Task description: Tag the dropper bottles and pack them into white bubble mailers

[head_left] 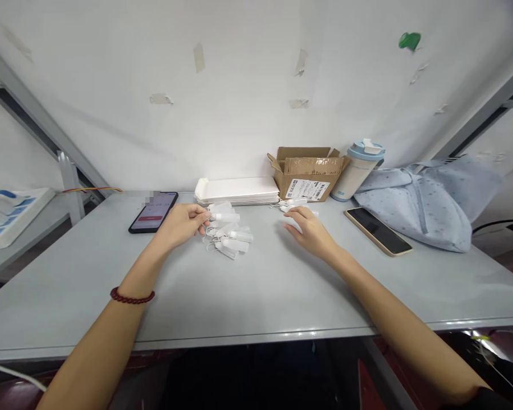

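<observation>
A loose pile of small translucent white tubes [235, 244] with thin string loops lies left of the middle of the table. At its upper left edge my left hand [183, 223] has thumb and fingertips closed on the end of one small translucent tube [226, 217]. My right hand [311, 232] hovers low over the table, fingers apart and slightly curled. Just beyond its fingertips are a few more translucent pieces with strings [293, 202], partly hidden by the fingers. I cannot tell whether the fingers touch them.
Behind the pile sits a stack of white envelopes or flat sleeves [239, 191]. Beside it stand an open cardboard box [310, 179] and a tumbler [359, 171]. One phone [154, 212] lies left, another phone [378, 230] right, near a pale blue cloth bag [419, 205].
</observation>
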